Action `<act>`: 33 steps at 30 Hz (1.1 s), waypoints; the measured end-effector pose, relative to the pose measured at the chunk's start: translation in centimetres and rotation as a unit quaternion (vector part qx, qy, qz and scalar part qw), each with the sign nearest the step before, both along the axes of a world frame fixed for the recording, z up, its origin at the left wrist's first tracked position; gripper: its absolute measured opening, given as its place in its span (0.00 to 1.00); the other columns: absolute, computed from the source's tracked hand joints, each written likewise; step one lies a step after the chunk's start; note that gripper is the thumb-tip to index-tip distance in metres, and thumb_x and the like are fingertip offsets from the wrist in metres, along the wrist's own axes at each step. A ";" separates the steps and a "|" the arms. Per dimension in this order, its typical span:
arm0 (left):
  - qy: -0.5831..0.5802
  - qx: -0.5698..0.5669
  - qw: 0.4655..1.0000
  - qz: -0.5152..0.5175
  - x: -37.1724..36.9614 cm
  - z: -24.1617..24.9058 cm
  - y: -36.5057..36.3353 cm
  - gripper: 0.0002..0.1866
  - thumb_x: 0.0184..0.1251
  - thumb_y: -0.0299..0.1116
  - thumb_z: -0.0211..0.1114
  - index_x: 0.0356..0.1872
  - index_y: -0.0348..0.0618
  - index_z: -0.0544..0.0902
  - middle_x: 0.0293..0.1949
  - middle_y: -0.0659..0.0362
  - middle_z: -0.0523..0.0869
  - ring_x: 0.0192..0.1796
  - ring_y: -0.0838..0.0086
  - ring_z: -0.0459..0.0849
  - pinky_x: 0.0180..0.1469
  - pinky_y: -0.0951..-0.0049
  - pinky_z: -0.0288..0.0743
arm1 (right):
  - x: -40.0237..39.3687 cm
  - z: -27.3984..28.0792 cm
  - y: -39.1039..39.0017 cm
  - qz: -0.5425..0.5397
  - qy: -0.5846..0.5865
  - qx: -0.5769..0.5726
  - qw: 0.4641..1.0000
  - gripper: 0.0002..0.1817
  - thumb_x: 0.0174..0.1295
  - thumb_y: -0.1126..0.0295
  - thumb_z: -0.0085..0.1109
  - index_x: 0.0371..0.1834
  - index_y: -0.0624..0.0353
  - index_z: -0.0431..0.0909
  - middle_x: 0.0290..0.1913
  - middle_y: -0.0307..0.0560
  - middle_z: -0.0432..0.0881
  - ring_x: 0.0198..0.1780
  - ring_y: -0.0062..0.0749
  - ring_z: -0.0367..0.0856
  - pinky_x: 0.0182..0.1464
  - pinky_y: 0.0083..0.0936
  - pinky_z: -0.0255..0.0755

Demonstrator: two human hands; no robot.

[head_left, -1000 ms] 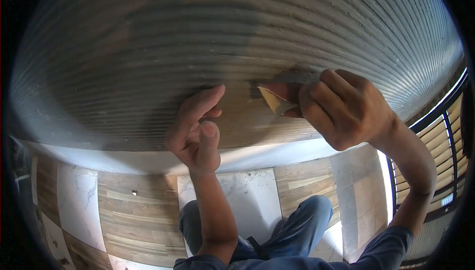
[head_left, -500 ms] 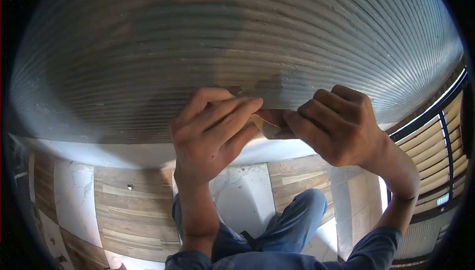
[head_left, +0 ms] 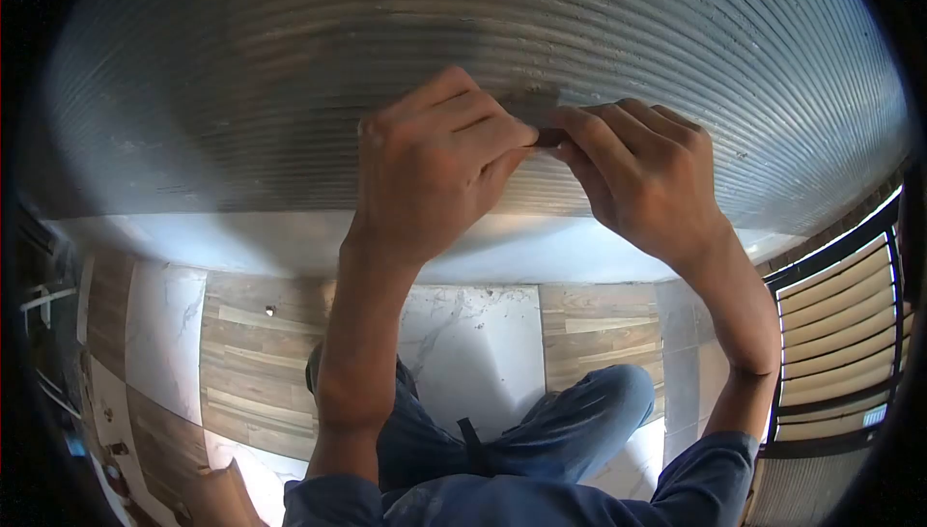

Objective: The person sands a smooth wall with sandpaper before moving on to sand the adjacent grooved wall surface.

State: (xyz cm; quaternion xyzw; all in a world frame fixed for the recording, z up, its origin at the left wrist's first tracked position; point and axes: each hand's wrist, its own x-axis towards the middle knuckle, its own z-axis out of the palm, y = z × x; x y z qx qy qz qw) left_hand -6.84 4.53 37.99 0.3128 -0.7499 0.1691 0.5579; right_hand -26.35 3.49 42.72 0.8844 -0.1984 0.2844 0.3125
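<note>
My left hand (head_left: 439,165) is closed, its thumb and fingertips pinching one end of a small brown strip that looks like sandpaper (head_left: 550,138). The other end is pinched by my right hand (head_left: 652,170), its fingers curled. Only a short, dark stretch of the strip shows between the two hands; my fingers cover the rest. Both hands are raised in front of a ribbed grey metal surface (head_left: 618,34), and their shadows fall on it.
Below the ribbed surface runs a pale ledge (head_left: 222,247). The floor (head_left: 256,363) has wood-look and white marbled tiles, with a small white bit (head_left: 270,311) on it. My bent legs in jeans (head_left: 589,421) are below. A black-framed slatted panel (head_left: 835,334) stands at right.
Both hands have risen and come closer together, higher against the ribbed surface. The strip's pale side and curl showed before; now just a narrow brown stretch is visible.
</note>
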 end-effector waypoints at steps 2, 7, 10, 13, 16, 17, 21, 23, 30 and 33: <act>-0.001 0.005 1.000 0.000 0.2 0.0 0.1 0.11 0.36 0.23 0.76 0.26 0.46 0.86 0.24 0.65 0.84 0.30 0.74 0.80 0.29 0.77 0.73 | 0.1 0.2 0.1 -0.009 0.023 -0.016 1.000 0.08 0.54 0.67 0.61 0.24 0.55 0.73 0.23 0.36 0.76 0.26 0.26 0.78 0.23 0.23 0.72; 0.032 0.009 0.998 -0.046 0.2 -0.8 -0.7 0.12 0.40 0.27 0.77 0.31 0.46 0.87 0.27 0.65 0.86 0.32 0.76 0.81 0.31 0.77 0.75 | -0.3 1.3 -1.3 0.046 0.099 -0.100 0.989 0.06 0.52 0.68 0.60 0.24 0.54 0.74 0.26 0.38 0.75 0.30 0.24 0.78 0.27 0.20 0.78; 0.152 0.029 0.986 -0.059 0.4 -1.1 -0.9 0.13 0.46 0.29 0.77 0.36 0.46 0.88 0.31 0.64 0.87 0.36 0.78 0.83 0.35 0.79 0.76 | -0.1 3.0 -2.4 0.032 0.119 -0.142 0.982 0.05 0.51 0.69 0.61 0.24 0.55 0.74 0.28 0.37 0.75 0.32 0.24 0.77 0.29 0.19 0.80; 0.231 0.058 0.969 -0.063 2.0 -3.7 -1.3 0.11 0.53 0.29 0.74 0.39 0.44 0.88 0.31 0.61 0.88 0.35 0.79 0.83 0.38 0.80 0.77 | 1.4 3.8 -3.2 0.017 0.135 -0.187 0.973 0.05 0.51 0.69 0.62 0.24 0.55 0.75 0.29 0.36 0.74 0.34 0.23 0.77 0.31 0.17 0.81; 0.243 0.097 0.965 -0.025 2.9 -5.5 -1.9 0.07 0.57 0.27 0.72 0.37 0.42 0.88 0.29 0.61 0.87 0.31 0.80 0.83 0.35 0.81 0.75 | 2.2 3.9 -4.5 0.019 0.182 -0.225 0.957 0.06 0.50 0.71 0.62 0.26 0.56 0.74 0.28 0.37 0.73 0.34 0.22 0.77 0.29 0.16 0.81; 0.228 0.082 0.970 -0.014 3.0 -5.7 -2.1 0.05 0.57 0.29 0.72 0.33 0.41 0.87 0.26 0.61 0.87 0.28 0.80 0.83 0.31 0.80 0.74 | 1.5 4.1 -4.6 0.020 0.184 -0.224 0.957 0.06 0.50 0.71 0.62 0.26 0.56 0.74 0.28 0.37 0.73 0.34 0.22 0.77 0.29 0.16 0.81; 0.258 0.071 0.963 -0.006 3.2 -5.5 -2.1 0.05 0.57 0.30 0.72 0.28 0.41 0.87 0.22 0.62 0.86 0.23 0.80 0.82 0.25 0.81 0.72 | 0.9 4.3 -5.4 0.055 0.189 -0.211 0.957 0.06 0.50 0.71 0.62 0.26 0.56 0.74 0.28 0.37 0.72 0.33 0.23 0.76 0.25 0.14 0.79; 0.261 0.074 0.962 -0.008 3.2 -5.6 -2.1 0.05 0.58 0.30 0.72 0.27 0.42 0.86 0.21 0.62 0.85 0.23 0.80 0.82 0.25 0.81 0.71 | 1.8 4.2 -5.5 0.060 0.203 -0.228 0.950 0.06 0.50 0.71 0.62 0.26 0.56 0.74 0.28 0.36 0.72 0.33 0.22 0.76 0.25 0.15 0.79; 0.285 0.058 0.955 -0.063 2.0 -6.1 -2.8 0.05 0.58 0.30 0.71 0.26 0.42 0.85 0.22 0.61 0.85 0.23 0.80 0.82 0.23 0.81 0.70 | 0.2 4.5 -5.3 0.046 0.208 -0.195 0.957 0.06 0.53 0.69 0.63 0.27 0.56 0.75 0.29 0.37 0.72 0.31 0.20 0.74 0.27 0.15 0.80; 0.299 0.115 0.944 -0.076 1.8 -5.2 -1.4 0.04 0.62 0.29 0.69 0.31 0.40 0.87 0.26 0.60 0.87 0.27 0.83 0.83 0.31 0.83 0.74 | 1.2 4.3 -5.8 0.081 0.203 -0.202 0.955 0.06 0.51 0.69 0.64 0.27 0.56 0.75 0.30 0.37 0.72 0.31 0.20 0.73 0.26 0.15 0.80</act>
